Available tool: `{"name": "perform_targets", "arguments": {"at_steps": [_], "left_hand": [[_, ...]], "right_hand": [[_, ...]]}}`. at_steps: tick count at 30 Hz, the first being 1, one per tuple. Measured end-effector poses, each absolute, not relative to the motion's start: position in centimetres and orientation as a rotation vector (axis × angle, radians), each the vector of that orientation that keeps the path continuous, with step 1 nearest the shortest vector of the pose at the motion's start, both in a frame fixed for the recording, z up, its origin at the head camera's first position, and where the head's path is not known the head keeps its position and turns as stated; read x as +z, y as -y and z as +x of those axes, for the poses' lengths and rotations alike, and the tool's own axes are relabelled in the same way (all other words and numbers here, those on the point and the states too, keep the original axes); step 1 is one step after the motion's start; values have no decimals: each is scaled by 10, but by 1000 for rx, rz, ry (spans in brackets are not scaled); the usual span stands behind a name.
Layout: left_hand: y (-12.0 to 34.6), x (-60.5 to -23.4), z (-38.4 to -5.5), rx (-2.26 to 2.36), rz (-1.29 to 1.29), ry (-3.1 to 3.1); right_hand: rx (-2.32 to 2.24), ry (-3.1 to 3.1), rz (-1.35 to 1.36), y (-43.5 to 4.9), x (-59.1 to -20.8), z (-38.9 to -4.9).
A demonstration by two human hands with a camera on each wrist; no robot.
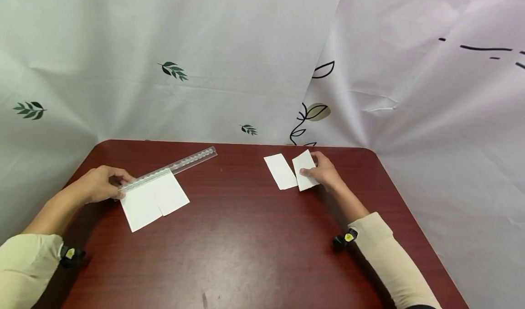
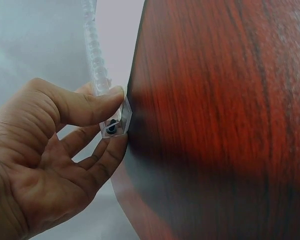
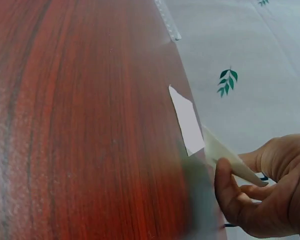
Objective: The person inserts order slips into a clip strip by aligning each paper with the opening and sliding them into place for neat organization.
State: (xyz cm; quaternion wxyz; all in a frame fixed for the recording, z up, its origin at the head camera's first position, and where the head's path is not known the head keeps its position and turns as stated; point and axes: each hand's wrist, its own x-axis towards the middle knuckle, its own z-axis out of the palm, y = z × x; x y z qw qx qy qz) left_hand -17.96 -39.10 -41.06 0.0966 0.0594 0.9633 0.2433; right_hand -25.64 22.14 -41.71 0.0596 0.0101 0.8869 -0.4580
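Note:
At the left of the table, my left hand [image 1: 98,184] pinches the near end of a clear plastic ruler [image 1: 193,160] between thumb and fingers. White paper [image 1: 141,206], partly split by a slit at its lower edge, lies along the ruler and reaches up to my fingertips. In the left wrist view the thumb presses on the ruler's end [image 2: 110,127]. Over on the right, my right hand [image 1: 321,170] pinches a small white paper piece [image 1: 303,163], tilted up from the table. Beside it a second white paper piece [image 1: 280,171] lies flat, its corner close to the held one.
The dark red wooden table [image 1: 229,254] has rounded back corners. White cloth with leaf prints [image 1: 246,49] hangs behind it and along both sides. A black wrist device [image 1: 343,240] sits on the right wrist, another [image 1: 70,255] on the left.

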Motion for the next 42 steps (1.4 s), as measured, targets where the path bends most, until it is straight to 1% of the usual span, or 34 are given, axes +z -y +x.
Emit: {"name": "perform_targets", "arguments": {"at_steps": [9, 19, 31, 42], "left_hand": [[393, -412, -180, 736, 180, -2846], [392, -412, -179, 715, 177, -2861], [390, -412, -178, 697, 180, -2877], [389, -412, -176, 671, 197, -2899]], "right_hand": [[-1463, -2690, 77, -224, -417, -261], [-1486, -2658, 45, -217, -418, -269], [-1613, -2563, 16, -190, -413, -275], [-1499, -2632, 23, -168, -416, -278]]}}
